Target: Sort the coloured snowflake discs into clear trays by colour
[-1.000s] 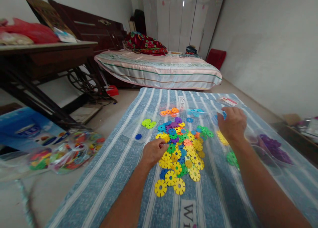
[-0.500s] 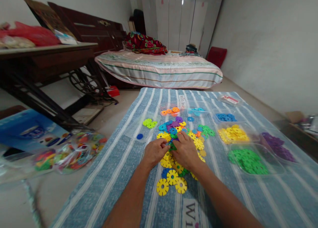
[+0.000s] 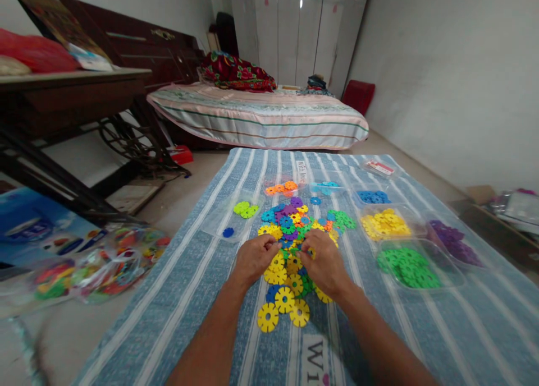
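A mixed pile of notched plastic discs (image 3: 284, 300), mostly yellow with blue, green, purple and orange ones, spreads over the striped cloth. My left hand (image 3: 256, 258) is over the pile's left side, fingers curled together in a pinch; what they hold, if anything, is hidden. Across from it, my right hand (image 3: 323, 261) bends over the right side with thumb and fingertips closed. A bit of yellow shows by those fingertips, but I cannot tell whether it is gripped or lies in the pile. A small gap separates the two hands, with discs visible between them.
Clear tubs at right hold green discs (image 3: 409, 267), yellow discs (image 3: 386, 224), purple discs (image 3: 453, 243) and blue discs (image 3: 373, 197). Farther back are orange discs (image 3: 281, 188) and light blue discs (image 3: 325, 188). A transparent lid (image 3: 214, 220) at left carries lime discs (image 3: 246, 209) and one dark blue disc.
My right hand has drawn back from the middle of the pile, and the gap between my hands has widened. The whole view has shifted slightly.
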Action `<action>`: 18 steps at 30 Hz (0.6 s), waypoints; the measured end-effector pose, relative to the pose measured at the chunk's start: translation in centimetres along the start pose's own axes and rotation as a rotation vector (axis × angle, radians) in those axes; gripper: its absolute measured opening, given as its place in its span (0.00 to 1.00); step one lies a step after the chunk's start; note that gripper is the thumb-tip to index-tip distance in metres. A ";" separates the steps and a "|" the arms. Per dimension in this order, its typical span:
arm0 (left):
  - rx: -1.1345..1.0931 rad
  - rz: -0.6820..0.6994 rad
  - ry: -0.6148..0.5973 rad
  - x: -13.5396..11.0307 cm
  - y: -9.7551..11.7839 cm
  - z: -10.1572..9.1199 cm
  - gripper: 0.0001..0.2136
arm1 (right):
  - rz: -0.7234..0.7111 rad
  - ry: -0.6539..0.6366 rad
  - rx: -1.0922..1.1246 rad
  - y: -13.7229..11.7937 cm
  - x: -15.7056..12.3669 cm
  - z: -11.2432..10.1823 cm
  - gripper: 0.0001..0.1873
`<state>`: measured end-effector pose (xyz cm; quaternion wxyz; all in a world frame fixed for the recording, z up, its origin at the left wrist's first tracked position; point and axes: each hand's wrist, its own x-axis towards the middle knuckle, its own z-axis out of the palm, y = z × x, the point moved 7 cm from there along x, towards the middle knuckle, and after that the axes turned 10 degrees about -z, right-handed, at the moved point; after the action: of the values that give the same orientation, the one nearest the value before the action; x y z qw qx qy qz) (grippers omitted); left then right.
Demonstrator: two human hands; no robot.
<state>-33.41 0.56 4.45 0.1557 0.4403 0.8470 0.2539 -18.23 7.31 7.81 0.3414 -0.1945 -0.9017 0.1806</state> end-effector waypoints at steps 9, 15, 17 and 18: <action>-0.011 -0.040 0.007 -0.1 -0.3 0.1 0.10 | 0.113 0.315 -0.660 6.5 -6.2 -14.5 0.10; -0.025 -0.041 0.001 0.0 -0.5 0.3 0.11 | 0.002 0.238 -0.516 4.2 -6.8 -11.3 0.09; -0.025 -0.044 0.007 0.0 -0.5 0.3 0.11 | -0.056 0.168 -0.401 2.3 -6.3 -8.0 0.07; -0.024 -0.046 0.009 0.0 -0.5 0.2 0.11 | -0.076 0.123 -0.350 1.4 -6.0 -6.4 0.06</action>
<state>-33.59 0.38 3.99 0.1629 0.4175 0.8545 0.2625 -9.40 6.90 8.34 0.3635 -0.2274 -0.9034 -0.0045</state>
